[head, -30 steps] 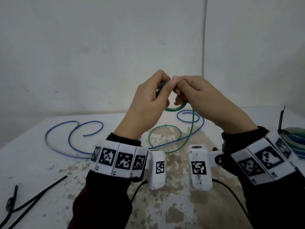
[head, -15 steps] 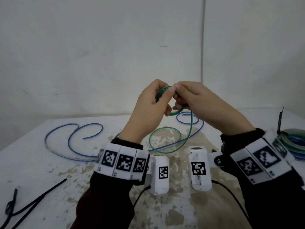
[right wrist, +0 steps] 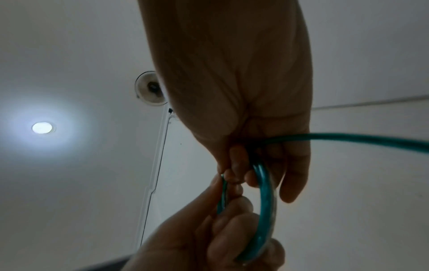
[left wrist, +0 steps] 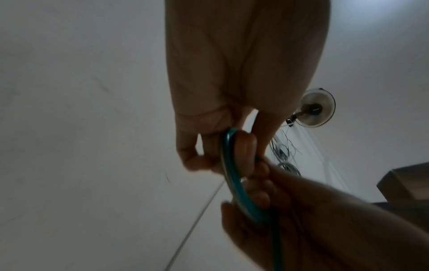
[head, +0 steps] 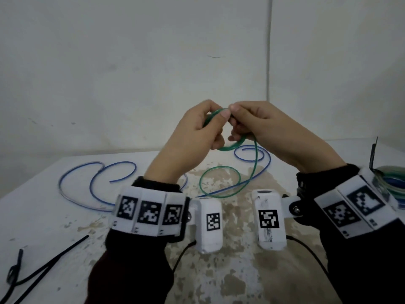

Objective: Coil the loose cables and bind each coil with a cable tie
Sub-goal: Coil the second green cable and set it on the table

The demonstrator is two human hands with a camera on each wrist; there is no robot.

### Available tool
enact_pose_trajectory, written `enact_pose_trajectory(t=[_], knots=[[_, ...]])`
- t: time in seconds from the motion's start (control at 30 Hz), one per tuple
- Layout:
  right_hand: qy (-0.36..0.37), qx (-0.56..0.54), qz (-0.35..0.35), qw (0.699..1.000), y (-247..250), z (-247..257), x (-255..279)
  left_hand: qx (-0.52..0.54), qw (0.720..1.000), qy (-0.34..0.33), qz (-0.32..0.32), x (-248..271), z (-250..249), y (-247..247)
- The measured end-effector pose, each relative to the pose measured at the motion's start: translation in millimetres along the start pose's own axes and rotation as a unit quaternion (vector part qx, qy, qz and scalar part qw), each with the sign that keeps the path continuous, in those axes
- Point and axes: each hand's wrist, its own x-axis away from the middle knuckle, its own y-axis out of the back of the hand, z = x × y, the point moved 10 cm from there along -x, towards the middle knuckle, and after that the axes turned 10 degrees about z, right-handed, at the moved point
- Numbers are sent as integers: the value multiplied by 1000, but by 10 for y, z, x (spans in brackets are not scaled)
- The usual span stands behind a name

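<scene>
Both hands are raised above the table and hold a small coil of green cable. My left hand grips the coil's left side, thumb tip at the top. My right hand pinches the top of the coil beside that thumb, and its lower fingers curl round the coil. The cable's loose tail drops to the table and forms one loop there. The left wrist view shows the coil between the fingers of both hands. In the right wrist view the cable curves through both hands and runs off to the right.
Loose blue cables lie on the stained white table at left and behind the hands. Black cable ties lie at front left. A bound coil with an upright black tie sits at the right edge.
Both hands have sunk slightly and kept winding; the coil has turned in the fingers and the tail on the table has shortened a little.
</scene>
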Motion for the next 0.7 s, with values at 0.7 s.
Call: enact_pose_trajectory(t=[0.7], knots=[[-67,-2,-9,998,-40,-58,28,26,999,-5,-24,5,10,-87]])
